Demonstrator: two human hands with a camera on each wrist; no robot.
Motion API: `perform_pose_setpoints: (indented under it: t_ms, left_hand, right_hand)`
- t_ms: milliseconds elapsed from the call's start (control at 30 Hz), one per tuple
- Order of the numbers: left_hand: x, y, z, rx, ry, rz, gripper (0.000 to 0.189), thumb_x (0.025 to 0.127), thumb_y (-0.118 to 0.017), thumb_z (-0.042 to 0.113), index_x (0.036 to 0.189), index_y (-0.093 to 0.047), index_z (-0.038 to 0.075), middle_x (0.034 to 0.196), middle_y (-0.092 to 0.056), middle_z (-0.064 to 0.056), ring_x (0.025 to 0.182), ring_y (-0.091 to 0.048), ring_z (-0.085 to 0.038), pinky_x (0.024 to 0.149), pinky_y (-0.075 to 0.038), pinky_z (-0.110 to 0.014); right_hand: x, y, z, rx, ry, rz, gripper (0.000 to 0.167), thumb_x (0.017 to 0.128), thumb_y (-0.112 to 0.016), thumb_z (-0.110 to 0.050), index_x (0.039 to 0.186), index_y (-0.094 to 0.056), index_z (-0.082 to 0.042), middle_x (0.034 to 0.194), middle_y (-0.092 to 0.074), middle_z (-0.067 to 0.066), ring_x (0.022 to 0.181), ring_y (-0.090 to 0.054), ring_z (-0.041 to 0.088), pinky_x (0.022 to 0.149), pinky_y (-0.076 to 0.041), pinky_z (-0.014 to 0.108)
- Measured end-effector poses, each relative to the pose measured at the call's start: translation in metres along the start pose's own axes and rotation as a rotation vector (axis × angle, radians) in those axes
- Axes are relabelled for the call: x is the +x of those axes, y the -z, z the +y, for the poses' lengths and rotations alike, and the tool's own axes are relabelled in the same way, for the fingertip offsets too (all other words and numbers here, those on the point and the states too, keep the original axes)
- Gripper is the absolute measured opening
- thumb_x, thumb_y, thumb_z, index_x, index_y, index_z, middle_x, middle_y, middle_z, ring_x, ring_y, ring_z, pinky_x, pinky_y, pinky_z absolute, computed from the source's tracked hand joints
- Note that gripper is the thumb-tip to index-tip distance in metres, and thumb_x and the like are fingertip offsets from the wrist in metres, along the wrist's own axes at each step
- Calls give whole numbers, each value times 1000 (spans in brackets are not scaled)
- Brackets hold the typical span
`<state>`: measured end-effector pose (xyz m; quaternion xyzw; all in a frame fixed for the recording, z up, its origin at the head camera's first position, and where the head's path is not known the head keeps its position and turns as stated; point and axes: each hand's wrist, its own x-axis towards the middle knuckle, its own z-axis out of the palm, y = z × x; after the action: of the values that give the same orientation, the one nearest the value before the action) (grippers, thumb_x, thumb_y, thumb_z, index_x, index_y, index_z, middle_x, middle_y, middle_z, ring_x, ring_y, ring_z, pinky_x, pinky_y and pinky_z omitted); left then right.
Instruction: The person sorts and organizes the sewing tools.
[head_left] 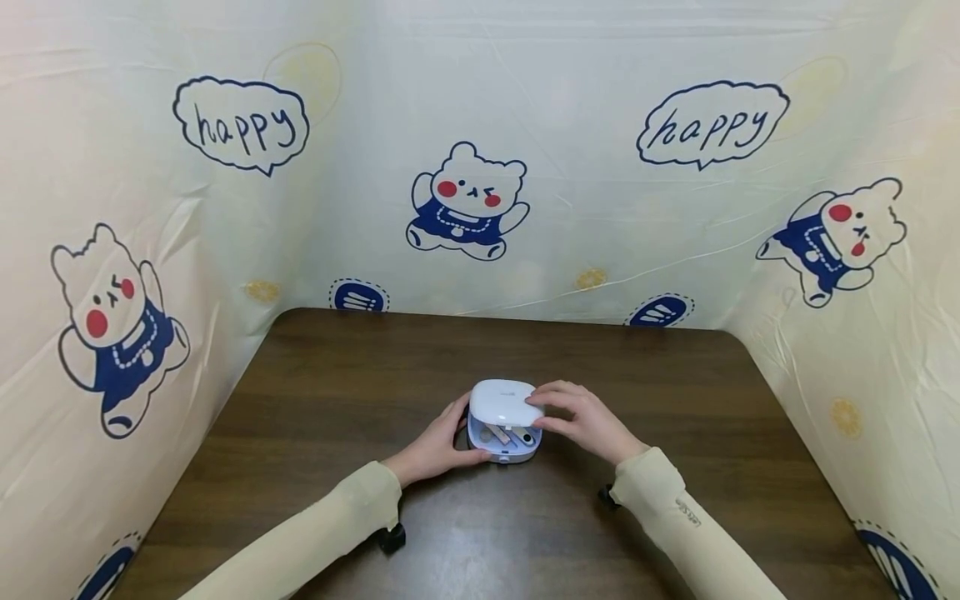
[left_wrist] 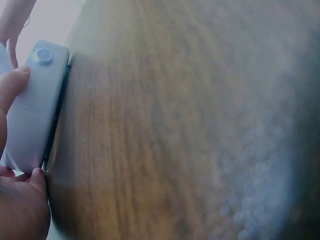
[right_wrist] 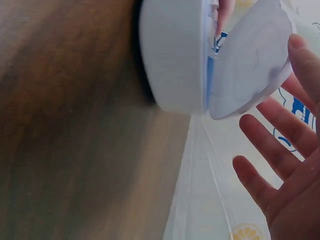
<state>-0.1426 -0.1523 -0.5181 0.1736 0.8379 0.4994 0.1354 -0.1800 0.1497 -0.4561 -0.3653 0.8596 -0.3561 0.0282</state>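
Note:
A small white case [head_left: 504, 457] with rounded corners stands on the table, its hinged lid [head_left: 501, 402] tilted up partway. Small white pieces [head_left: 517, 435], one with a dark round spot, lie in its pale blue inside; what they are is too small to tell. My left hand [head_left: 438, 446] grips the base from the left, thumb at the front and fingers round the far side. In the left wrist view, a round button [left_wrist: 43, 56] shows on the case's front wall. My right hand [head_left: 585, 418] pinches the lid's right edge between thumb [right_wrist: 306, 62] and forefinger, the other fingers spread apart.
The brown wooden table [head_left: 360, 358] reaches back to a pale cloth [head_left: 585, 108] printed with bears and the word "happy", which hangs round the back and both sides. Black straps with small devices [head_left: 392, 538] sit at the wrists, under cream sleeves [head_left: 330, 525].

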Motion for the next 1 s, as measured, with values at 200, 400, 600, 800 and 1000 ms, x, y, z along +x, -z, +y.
perform_pose_setpoints:
  t_ms: [200,400,600,800,1000]
  left_hand:
    - [0,0,-1,-17,-2,2,110,88,-86,35,167,-14,8,170,-22,-17,154,-31,-27,120,-34,-40]
    - [0,-1,0,-26,-5,0,111,88,-86,33,167,-13,7,170,-20,-16,155,-29,-25,120,-34,-36]
    - [-1,0,2,-24,-6,-1,110,88,-86,32,166,-13,6,170,-20,-16,155,-29,-24,120,-35,-35]
    - [-1,0,2,-18,-7,-2,110,89,-85,33,166,-12,3,170,-19,-18,153,-33,-28,119,-36,-38]
    - [0,0,2,-13,5,-12,112,89,-85,34,167,-10,4,170,-18,-17,152,-36,-28,119,-36,-38]
  right_hand:
    - [-7,-8,0,-75,11,-39,45,93,-79,-32,136,-70,-26,136,-63,-1,126,-58,22,106,-49,52]
    - [-10,-16,1,-149,53,-41,47,91,-81,-34,136,-70,-24,142,-60,3,130,-55,24,107,-48,50]
    - [-11,-21,3,-189,91,-29,46,90,-83,-32,133,-72,-23,142,-59,5,130,-54,23,107,-49,46]
    - [-11,-23,5,-215,83,-43,50,90,-83,-32,137,-68,-21,146,-56,8,132,-52,25,107,-49,47]
    - [-9,-24,4,-209,47,-78,59,91,-83,-35,144,-62,-19,154,-48,12,139,-48,30,111,-46,51]
